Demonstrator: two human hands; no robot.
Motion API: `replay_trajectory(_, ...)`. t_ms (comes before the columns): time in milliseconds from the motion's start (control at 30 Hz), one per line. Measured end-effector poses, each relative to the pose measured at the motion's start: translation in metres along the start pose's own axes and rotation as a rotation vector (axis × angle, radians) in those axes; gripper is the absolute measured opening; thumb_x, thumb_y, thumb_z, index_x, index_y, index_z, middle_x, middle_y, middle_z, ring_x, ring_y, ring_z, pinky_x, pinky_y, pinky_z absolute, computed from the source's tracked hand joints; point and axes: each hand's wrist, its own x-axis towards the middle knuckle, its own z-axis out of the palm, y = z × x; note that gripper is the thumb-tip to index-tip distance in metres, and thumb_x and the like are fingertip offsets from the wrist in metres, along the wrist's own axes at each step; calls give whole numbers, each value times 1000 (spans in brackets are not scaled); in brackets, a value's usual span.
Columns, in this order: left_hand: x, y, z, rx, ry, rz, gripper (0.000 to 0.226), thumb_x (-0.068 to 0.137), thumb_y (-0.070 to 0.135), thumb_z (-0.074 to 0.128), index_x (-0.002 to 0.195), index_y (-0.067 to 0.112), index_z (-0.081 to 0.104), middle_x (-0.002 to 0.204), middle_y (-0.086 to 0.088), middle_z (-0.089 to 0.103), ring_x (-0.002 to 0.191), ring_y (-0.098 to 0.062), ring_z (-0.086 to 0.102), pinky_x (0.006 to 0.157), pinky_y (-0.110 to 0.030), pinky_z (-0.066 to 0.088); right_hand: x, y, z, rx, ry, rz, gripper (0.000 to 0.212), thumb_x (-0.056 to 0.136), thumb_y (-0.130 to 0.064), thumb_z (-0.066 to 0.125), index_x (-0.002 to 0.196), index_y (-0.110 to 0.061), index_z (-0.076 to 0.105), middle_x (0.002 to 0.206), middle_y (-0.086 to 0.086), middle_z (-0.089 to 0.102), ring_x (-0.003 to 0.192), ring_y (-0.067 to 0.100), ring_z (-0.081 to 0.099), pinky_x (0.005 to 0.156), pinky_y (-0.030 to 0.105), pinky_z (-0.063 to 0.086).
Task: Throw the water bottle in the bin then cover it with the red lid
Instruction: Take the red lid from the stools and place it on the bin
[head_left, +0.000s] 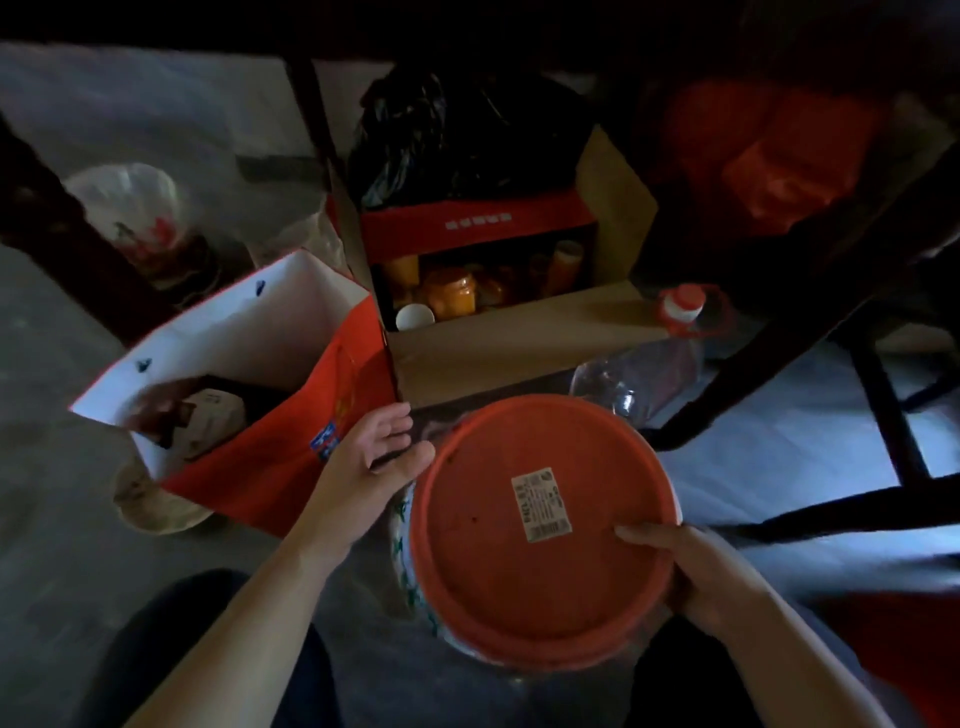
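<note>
A round red lid with a white barcode sticker lies over the bin, whose white wall with green print shows only at the lid's left edge. My right hand grips the lid's right rim, thumb on top. My left hand hovers open at the lid's upper left edge, fingers spread, its thumb touching the rim. The bin's inside is hidden by the lid. A large clear plastic bottle with a red cap lies on the floor behind the lid.
A red and white paper bag stands to the left. Behind it sits an open cardboard box of orange jars with a black plastic bag on top. Dark chair legs cross at the right. A red stool corner is at lower right.
</note>
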Motion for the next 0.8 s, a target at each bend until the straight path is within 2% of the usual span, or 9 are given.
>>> replay_trajectory(67, 0, -9, -1, -35, 41, -15, 98, 46, 76, 71, 128, 25, 54, 124, 7, 60, 111, -2, 60, 91, -24, 48, 11, 7, 3, 7, -4, -6, 48, 65, -3, 76, 111, 3, 65, 108, 26, 72, 105, 45, 67, 97, 57, 50)
replay_trajectory(200, -11, -5, -4, -90, 92, -89, 77, 54, 61, 69, 121, 26, 56, 119, 5, 61, 112, -9, 59, 105, -42, 45, 12, 11, 10, 41, -5, 19, 46, 70, 1, 74, 114, 7, 63, 109, 30, 71, 105, 47, 66, 98, 59, 49)
replay_trajectory(300, -15, 1, -6, -59, 95, -111, 75, 53, 64, 67, 118, 28, 57, 118, 7, 59, 110, -7, 58, 105, -44, 45, 9, 13, 12, 19, 13, 41, 33, 75, 4, 71, 107, 11, 65, 100, 30, 73, 88, 42, 71, 79, 49, 59)
replay_trajectory(367, -14, 0, -8, -42, 91, -106, 77, 53, 65, 67, 119, 27, 57, 115, 11, 58, 111, -6, 57, 105, -44, 45, 10, 14, 11, -2, 21, 53, 31, 76, 3, 71, 105, 11, 66, 98, 29, 74, 79, 38, 73, 69, 44, 62)
replay_trajectory(500, -11, -8, -3, -38, 102, -93, 83, 54, 64, 67, 124, 21, 56, 113, 12, 58, 110, -4, 56, 104, -40, 45, 20, 18, 11, -72, 38, 83, 31, 77, 2, 73, 107, 8, 66, 98, 26, 74, 79, 37, 73, 64, 40, 61)
replay_trajectory(567, -13, -10, 0, -35, 105, -93, 83, 54, 64, 66, 124, 21, 56, 112, 12, 58, 110, -4, 56, 103, -39, 45, 23, 20, 12, -120, 65, 81, 34, 75, 1, 75, 107, 8, 65, 100, 27, 74, 86, 39, 72, 71, 43, 60)
replay_trajectory(633, -15, -12, 2, -27, 106, -103, 83, 54, 64, 66, 124, 21, 56, 112, 12, 58, 110, -5, 57, 103, -39, 45, 24, 23, 11, -184, 77, 82, 42, 72, -1, 79, 109, 10, 65, 98, 28, 74, 91, 42, 72, 78, 47, 59)
replay_trajectory(700, -17, -12, 4, -14, 100, -106, 83, 55, 65, 66, 126, 21, 56, 113, 13, 58, 110, -5, 57, 103, -39, 46, 27, 24, 9, -300, 112, 61, 45, 68, -6, 84, 107, 10, 66, 91, 26, 75, 86, 41, 73, 80, 50, 60)
replay_trajectory(800, -16, -13, 6, -10, 106, -100, 82, 57, 64, 68, 126, 22, 56, 113, 15, 57, 110, -4, 56, 103, -38, 46, 31, 25, 9, -699, 236, -54, 34, 67, -26, 85, 91, -4, 72, 78, 14, 77, 71, 28, 75, 71, 43, 62)
